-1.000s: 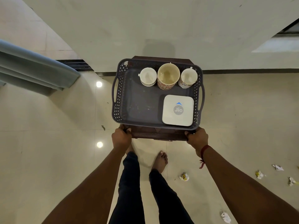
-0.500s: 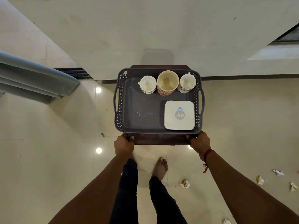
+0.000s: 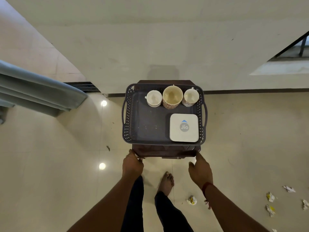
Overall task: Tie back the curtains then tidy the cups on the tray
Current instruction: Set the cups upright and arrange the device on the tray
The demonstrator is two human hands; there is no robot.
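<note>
My left hand (image 3: 133,164) seems to grip the near-left corner of the brown stool (image 3: 165,152), my right hand (image 3: 200,170) rests open at its near-right corner, and three cups (image 3: 172,97) stand in a row along the far wall of the tray (image 3: 127,114) on top.

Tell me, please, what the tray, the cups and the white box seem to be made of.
Tray: dark grey matt plastic, given its moulded perforated walls.
Cups: likely glazed ceramic, cream inside, patterned outside.
White box: smooth plastic with slight sheen, rounded corners, printed logo.
</note>
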